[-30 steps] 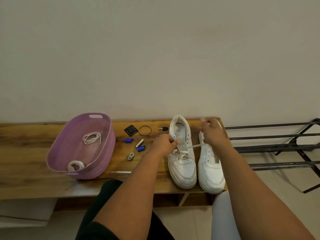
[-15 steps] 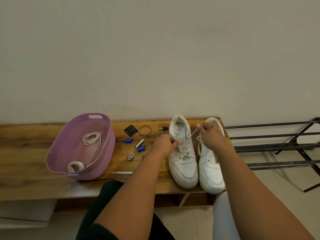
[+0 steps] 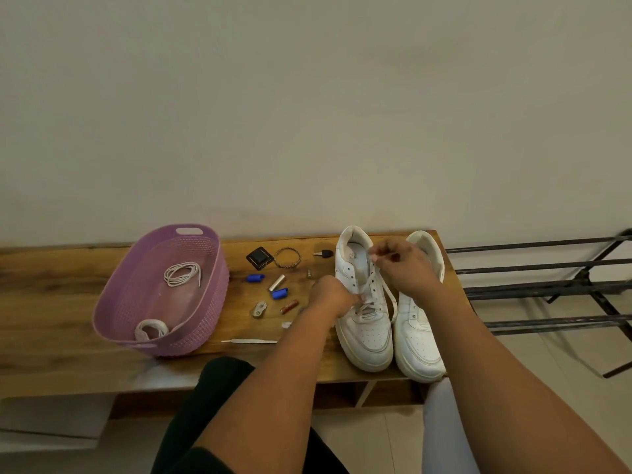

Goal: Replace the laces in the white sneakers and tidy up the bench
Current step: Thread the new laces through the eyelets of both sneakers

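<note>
Fingertips of the left hand (image 3: 333, 295) are buried against the left sneaker (image 3: 364, 302), so the exact hold there is hard to make out, though the curled fingers appear to pinch the lace (image 3: 367, 285) at the lower eyelets; the right sneaker (image 3: 417, 336) is half covered by the right forearm, and its own lacing cannot be read; small clutter on the worktop (image 3: 51, 302), a black square piece (image 3: 259, 257), a wire ring (image 3: 288, 257), two blue caps (image 3: 255, 278), a silver tube (image 3: 277, 282) and a reddish cylinder (image 3: 289, 306), is too small to name with certainty; the worktop's left end runs out of view. The right hand (image 3: 405, 268) has its grip pressed together, thumb and forefinger pinching the free lace end above the left sneaker's tongue, the lace running taut down to the eyelets, with a loose stretch draping between the two shoes. Both sneakers stand side by side at the worktop's right end, toes toward the person; a purple basket (image 3: 212, 292) near the left holds two coiled laces (image 3: 181, 273); a flat lace strip (image 3: 253, 341) lies beside it. Against the frame a second ago, the right hand has shifted left from over the right sneaker to over the left one, drawing the lace upward rather than sideways; the left hand has stayed low on the eyelets.
</note>
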